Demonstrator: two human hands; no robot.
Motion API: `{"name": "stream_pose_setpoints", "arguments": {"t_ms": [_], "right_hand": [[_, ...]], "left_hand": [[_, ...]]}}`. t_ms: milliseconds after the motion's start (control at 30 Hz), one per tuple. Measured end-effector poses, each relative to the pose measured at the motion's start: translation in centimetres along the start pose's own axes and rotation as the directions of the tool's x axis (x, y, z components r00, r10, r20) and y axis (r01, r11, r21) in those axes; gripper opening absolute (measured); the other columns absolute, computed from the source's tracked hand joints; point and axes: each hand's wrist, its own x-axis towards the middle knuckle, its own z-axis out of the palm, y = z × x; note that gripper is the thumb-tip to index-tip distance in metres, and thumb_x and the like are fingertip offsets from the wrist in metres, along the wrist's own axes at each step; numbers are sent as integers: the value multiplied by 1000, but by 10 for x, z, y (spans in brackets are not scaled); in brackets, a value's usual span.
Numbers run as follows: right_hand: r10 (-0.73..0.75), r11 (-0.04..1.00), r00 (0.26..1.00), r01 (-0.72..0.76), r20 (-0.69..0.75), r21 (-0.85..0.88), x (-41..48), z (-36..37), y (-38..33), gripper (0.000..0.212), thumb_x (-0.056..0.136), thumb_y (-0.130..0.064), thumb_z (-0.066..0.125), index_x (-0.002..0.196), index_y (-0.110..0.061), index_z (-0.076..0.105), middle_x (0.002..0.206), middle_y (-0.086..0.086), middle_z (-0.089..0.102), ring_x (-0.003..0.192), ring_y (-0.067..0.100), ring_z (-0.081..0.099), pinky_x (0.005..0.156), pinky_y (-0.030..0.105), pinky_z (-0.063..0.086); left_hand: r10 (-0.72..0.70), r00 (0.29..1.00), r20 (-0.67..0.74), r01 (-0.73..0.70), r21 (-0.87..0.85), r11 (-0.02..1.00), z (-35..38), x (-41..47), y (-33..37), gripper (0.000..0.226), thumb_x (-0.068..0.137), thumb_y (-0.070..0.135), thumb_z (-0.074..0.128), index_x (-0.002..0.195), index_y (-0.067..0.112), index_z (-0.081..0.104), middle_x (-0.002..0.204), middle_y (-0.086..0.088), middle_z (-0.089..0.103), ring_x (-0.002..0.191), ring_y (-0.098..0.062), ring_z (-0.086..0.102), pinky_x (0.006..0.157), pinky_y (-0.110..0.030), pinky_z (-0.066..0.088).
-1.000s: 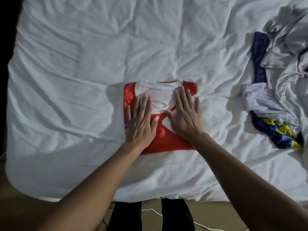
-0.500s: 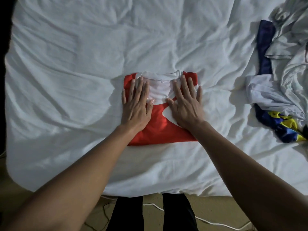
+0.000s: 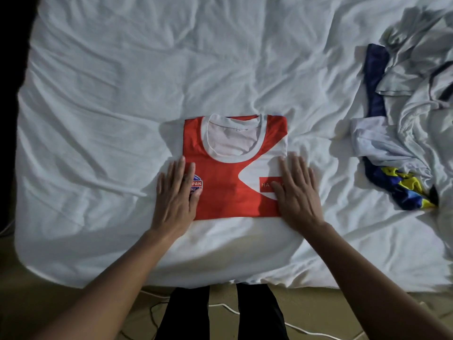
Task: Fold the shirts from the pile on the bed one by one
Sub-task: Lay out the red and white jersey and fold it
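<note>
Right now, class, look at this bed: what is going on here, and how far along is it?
A person at the white-sheeted bed has both hands flat on a folded red and white shirt: the left hand on its left edge, the right hand on its right edge, fingers straight. The shirt lies as a neat rectangle, collar facing up. A crumpled pile of pale and blue-yellow clothes lies unfolded at the right.

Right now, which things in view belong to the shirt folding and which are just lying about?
Job: red and white shirt, folded; left hand and right hand, flat on its side edges; pile of unfolded shirts; bed.
Lying about: white cable on the floor.
</note>
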Motion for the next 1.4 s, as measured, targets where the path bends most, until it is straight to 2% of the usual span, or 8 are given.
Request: {"name": "stream_pose_setpoints", "arguments": {"t_ms": [200, 333, 600, 733, 867, 1133, 1267, 1400], "right_hand": [[185, 937, 978, -147, -93, 318, 8, -15, -29, 61, 99, -30, 60, 156, -20, 39, 152, 11, 47, 138, 30, 42, 114, 41, 36], [337, 820, 941, -285, -16, 497, 24, -15, -51, 51, 98, -31, 64, 146, -35, 50, 136, 1, 52, 115, 10, 48, 98, 22, 37], [316, 783, 944, -314, 92, 537, 34, -20, -53, 43, 102, -16, 53, 141, -31, 59, 115, -8, 58, 102, 12, 59, 88, 26, 48], [275, 797, 958, -274, 81, 538, 25, -42, -60, 55, 103, -9, 42, 153, -32, 46, 142, -4, 55, 117, 11, 55, 97, 30, 50], [234, 819, 969, -237, 74, 523, 10, -84, -82, 56, 105, -7, 39, 158, -25, 40, 161, -2, 41, 141, 20, 46, 113, 37, 45], [18, 893, 993, -67, 115, 445, -19, -156, -143, 63, 102, -4, 40, 161, -25, 34, 165, -3, 35, 142, 22, 44, 108, 27, 39], [-131, 905, 982, 64, 132, 420, -33, -173, -190, 64, 101, -3, 41, 161, -25, 34, 167, -3, 31, 146, 24, 42, 116, 42, 42], [-286, 893, 942, 195, 177, 405, -52, -179, -257, 65, 101, -1, 41, 161, -23, 34, 167, -3, 31, 146, 24, 41, 115, 33, 38]], "left_hand": [[-350, 936, -36, 276, -542, 794, -20, 13, 30, 59, 100, 22, 59, 156, 23, 42, 150, -9, 48, 143, -24, 40, 117, -36, 35], [-445, 892, 80, 373, -686, 625, -30, 38, 29, 36, 96, 16, 63, 127, 34, 70, 125, 11, 64, 119, -6, 60, 108, -39, 49], [-328, 917, 228, 391, -685, 615, -35, 45, 32, 54, 96, 2, 59, 142, 29, 61, 134, 24, 60, 101, 26, 55, 97, -8, 46], [-348, 907, 238, 411, -689, 597, -54, 42, 41, 70, 94, -1, 54, 154, 34, 46, 151, 8, 55, 101, -1, 68, 92, -20, 52], [-358, 911, 202, 392, -689, 609, -96, 23, 58, 75, 93, -2, 50, 157, 36, 41, 160, 15, 42, 133, -20, 58, 114, -42, 45], [-499, 865, 47, 390, -688, 612, -179, -53, 75, 74, 96, -4, 46, 161, 31, 35, 163, 10, 38, 144, -5, 40, 103, 1, 29], [-590, 807, -12, 411, -706, 577, -210, -105, 62, 72, 98, -3, 50, 162, 27, 33, 163, 6, 39, 144, -5, 39, 101, 5, 24], [-682, 728, -74, 430, -725, 538, -234, -168, 34, 71, 99, 1, 51, 162, 27, 33, 162, 4, 40, 139, -1, 41, 97, 5, 25]]}}
